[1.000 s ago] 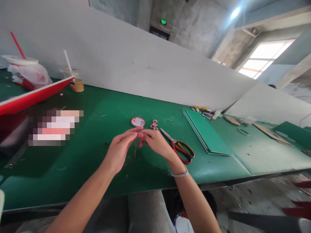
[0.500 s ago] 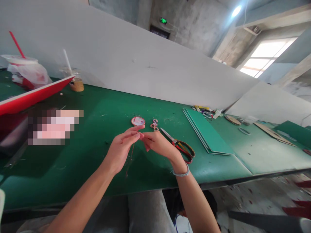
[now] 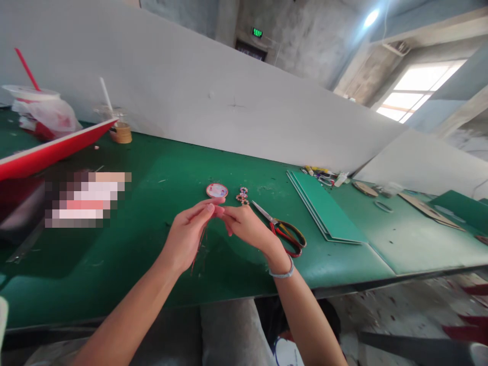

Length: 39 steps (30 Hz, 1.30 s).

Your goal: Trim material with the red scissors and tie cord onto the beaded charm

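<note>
Thin reddish cords [image 3: 199, 249] hang below the fingers of my left hand [image 3: 190, 229], which pinches them between thumb and fingers. My right hand [image 3: 247, 223] meets it fingertip to fingertip, its fingers closed around a bit of the same cord; the exact grip is hidden by the fingers. Just beyond my hands lies a round red-rimmed spool [image 3: 217, 190] with a pale printed label. Small flower-like beaded pieces [image 3: 243, 195] sit to its right. Scissors [image 3: 282, 229] with red and yellow handles lie beside my right wrist, blades pointing away from me.
Green boards [image 3: 326, 208] are stacked on the green table [image 3: 152, 162] to the right. Small tools [image 3: 324, 174] lie against the grey partition [image 3: 229, 101]. At left are a red tray [image 3: 57, 152], a wrapped cup with straw [image 3: 41, 112] and a second cup [image 3: 121, 133].
My left thumb has shifted back along the fingertips, and the hanging cords have swung slightly to the left. My right hand stays nearly in place.
</note>
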Available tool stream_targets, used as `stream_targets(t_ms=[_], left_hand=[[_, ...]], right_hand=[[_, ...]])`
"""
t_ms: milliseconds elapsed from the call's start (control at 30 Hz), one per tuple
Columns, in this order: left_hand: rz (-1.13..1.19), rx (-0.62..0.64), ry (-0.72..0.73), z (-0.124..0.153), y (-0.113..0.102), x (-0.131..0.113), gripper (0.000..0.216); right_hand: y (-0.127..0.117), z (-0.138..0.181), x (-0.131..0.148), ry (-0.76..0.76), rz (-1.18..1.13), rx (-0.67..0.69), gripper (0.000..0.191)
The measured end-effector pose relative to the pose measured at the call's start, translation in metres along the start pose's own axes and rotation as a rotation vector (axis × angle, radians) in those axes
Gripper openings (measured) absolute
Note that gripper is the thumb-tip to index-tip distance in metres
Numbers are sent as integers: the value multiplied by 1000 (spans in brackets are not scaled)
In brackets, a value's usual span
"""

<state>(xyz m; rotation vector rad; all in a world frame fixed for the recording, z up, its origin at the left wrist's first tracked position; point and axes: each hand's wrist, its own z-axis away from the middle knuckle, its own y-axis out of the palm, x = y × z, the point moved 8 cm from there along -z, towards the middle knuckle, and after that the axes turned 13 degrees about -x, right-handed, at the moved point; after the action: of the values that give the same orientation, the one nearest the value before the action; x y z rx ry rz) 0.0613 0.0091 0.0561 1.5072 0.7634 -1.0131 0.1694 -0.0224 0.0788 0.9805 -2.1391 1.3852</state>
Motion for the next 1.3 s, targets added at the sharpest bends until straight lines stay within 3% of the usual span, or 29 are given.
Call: stream_targets(t_ms=[333,567,767,933,1300], left_hand=[[119,-117,-3,0,-7,-7,20],[26,-120,-23,1,-8,-5,20],[-24,-11,-43,4,4,-5,25],[-4,-10,-62,2,3,1,25],[11,2,-72,2,1,1,23]], right_hand=[[29,8,-5,310,-491,262,27],[34,15,-2,354,-631,407,28],[19,4,-10,293,-496,152,23],[8,0,-6,132,-207,-36,27],[1,-1,-2,108,-226,-73,30]])
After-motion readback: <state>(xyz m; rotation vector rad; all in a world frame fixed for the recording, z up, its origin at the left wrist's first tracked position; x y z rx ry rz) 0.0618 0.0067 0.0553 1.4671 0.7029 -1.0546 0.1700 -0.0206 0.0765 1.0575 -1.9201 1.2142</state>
